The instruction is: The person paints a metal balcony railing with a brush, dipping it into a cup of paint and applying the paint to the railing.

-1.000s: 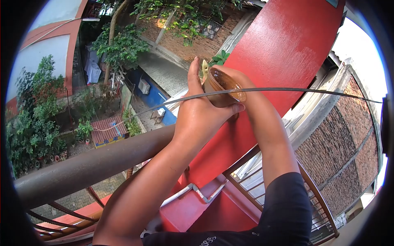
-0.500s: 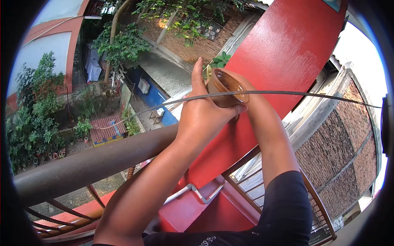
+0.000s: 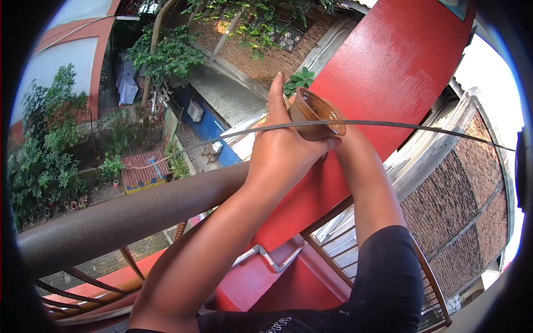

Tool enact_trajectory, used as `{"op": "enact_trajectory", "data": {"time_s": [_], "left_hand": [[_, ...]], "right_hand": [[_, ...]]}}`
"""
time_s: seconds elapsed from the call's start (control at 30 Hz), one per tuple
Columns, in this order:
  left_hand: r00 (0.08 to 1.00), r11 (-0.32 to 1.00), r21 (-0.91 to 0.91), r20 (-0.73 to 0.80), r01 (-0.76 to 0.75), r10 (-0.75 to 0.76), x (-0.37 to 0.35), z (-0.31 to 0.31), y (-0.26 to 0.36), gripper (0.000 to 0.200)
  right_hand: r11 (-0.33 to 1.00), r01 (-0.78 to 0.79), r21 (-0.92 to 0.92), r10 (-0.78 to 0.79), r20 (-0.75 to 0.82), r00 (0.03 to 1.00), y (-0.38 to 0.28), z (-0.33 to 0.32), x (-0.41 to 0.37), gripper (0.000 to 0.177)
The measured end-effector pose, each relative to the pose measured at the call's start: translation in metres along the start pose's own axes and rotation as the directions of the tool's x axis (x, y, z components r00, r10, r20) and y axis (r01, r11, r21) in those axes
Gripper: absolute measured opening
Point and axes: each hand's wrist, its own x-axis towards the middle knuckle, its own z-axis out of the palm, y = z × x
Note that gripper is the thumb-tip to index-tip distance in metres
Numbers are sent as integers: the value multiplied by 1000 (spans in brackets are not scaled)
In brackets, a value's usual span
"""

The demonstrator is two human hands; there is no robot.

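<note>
Outdoors, I'm gripping a brown cup [image 3: 317, 112] in my curled left hand [image 3: 283, 149], right hand [image 3: 348, 143] behind it, grip hidden, wire [image 3: 400, 126] crossing in front

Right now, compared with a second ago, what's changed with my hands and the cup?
The left hand and right hand shifted slightly up and rightward in view with the brown cup. Nothing taken or released; the cup stays at the wire, above the railing.
</note>
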Motion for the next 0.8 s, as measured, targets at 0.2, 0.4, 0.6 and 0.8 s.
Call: {"op": "enact_trajectory", "data": {"time_s": [0.2, 0.4, 0.6, 0.8], "left_hand": [[999, 999, -17, -25, -34, 33, -2, 2, -1, 128], [993, 986, 116, 20, -121, 119, -3, 8, -5, 123], [1000, 982, 188, -6, -13, 14, 6, 6, -14, 131], [994, 977, 214, 96, 23, -44, 7, 3, -9, 73]], "right_hand": [[918, 191, 347, 47, -574, 817, 41, -23, -48, 27], [701, 436, 564, 498, -825, 266, 37, 64, -173, 24], [588, 532, 609, 707, -707, 29, 23, 218, -243, 18], [445, 682, 580, 773, -634, 34, 2, 285, -254, 16]]}}
